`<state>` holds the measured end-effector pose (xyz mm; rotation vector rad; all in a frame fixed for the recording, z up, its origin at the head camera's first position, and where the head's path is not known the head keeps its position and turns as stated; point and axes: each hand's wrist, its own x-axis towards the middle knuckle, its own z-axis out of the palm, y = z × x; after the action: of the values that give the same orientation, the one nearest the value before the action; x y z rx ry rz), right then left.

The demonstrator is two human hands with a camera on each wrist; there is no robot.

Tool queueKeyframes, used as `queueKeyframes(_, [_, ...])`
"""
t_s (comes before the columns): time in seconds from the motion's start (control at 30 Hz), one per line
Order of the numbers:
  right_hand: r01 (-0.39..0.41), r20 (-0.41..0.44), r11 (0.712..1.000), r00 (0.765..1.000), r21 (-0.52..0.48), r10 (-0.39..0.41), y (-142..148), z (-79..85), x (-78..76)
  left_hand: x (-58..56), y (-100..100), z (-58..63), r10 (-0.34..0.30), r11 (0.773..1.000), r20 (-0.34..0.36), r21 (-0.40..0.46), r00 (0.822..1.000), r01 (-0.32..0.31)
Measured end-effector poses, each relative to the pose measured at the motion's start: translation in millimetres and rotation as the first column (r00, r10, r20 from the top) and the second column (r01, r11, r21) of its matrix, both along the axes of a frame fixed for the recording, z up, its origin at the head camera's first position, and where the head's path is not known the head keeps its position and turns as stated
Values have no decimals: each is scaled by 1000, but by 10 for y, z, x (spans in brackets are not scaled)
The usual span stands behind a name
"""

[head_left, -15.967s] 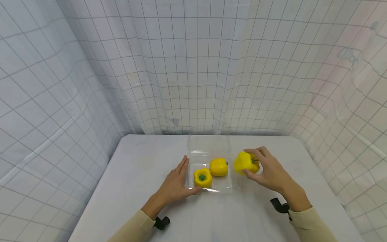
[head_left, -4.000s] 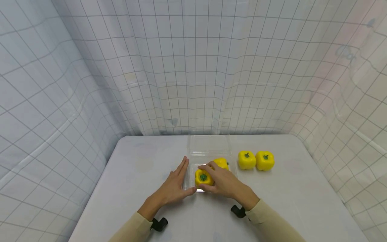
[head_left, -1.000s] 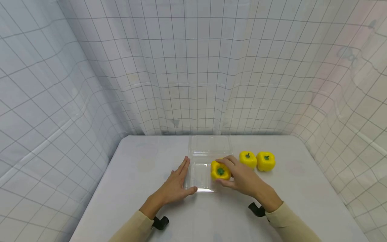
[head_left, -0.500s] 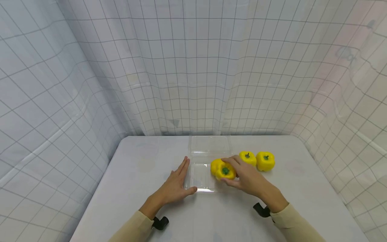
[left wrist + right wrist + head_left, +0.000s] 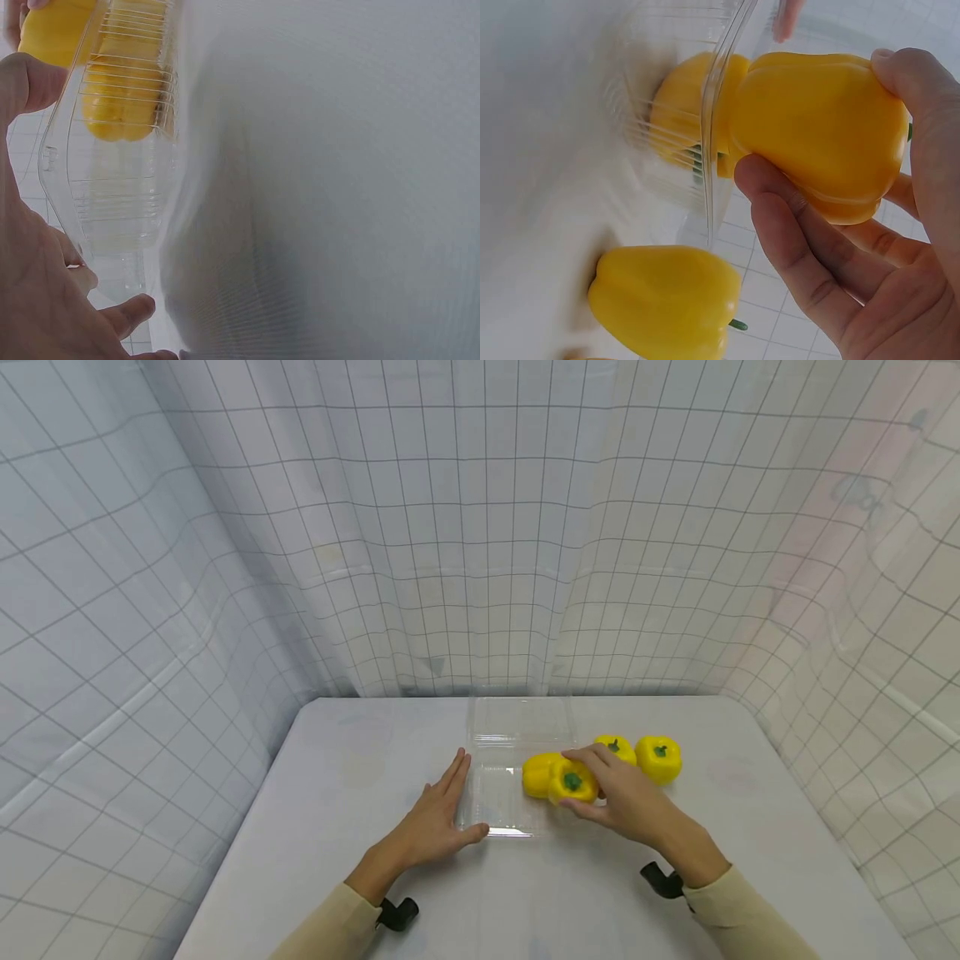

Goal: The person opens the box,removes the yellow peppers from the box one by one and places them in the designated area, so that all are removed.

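Observation:
My right hand [image 5: 626, 797] grips a yellow bell pepper [image 5: 572, 782] with a green stem. In the right wrist view, thumb and fingers wrap that pepper [image 5: 817, 127], raised at rim height by the right side of a clear plastic clamshell container [image 5: 495, 797]. A second pepper [image 5: 536, 775] lies on its side inside the container, also visible through the ribbed wall in the left wrist view. My left hand [image 5: 431, 822] rests against the container's left side, fingers straight and thumb [image 5: 34, 86] at the front rim.
Two more yellow bell peppers, a nearer one [image 5: 615, 748] partly behind my right hand and another [image 5: 658, 760], stand on the white table [image 5: 360, 760] right of the container. The container's lid [image 5: 521, 718] lies folded back. Gridded white curtains [image 5: 487, 527] enclose the table.
A pepper held right of the container earlier now stands on the table with another. Since then, my right hand has gripped the container's front-left pepper and carried it up and right. My left hand stays.

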<state>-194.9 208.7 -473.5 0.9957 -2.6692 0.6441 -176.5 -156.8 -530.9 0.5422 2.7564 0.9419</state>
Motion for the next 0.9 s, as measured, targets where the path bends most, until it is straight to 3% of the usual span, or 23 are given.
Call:
queueKeyframes(0.37, [23, 22, 1000, 999, 8, -23, 96, -5, -8, -3, 2, -3, 1, 1000, -1, 1, 1000, -1])
queueKeyframes(0.9, [36, -56, 999, 998, 14, -36, 210, 11, -21, -11, -1, -14, 3, 1000, 6, 2, 1000, -4])
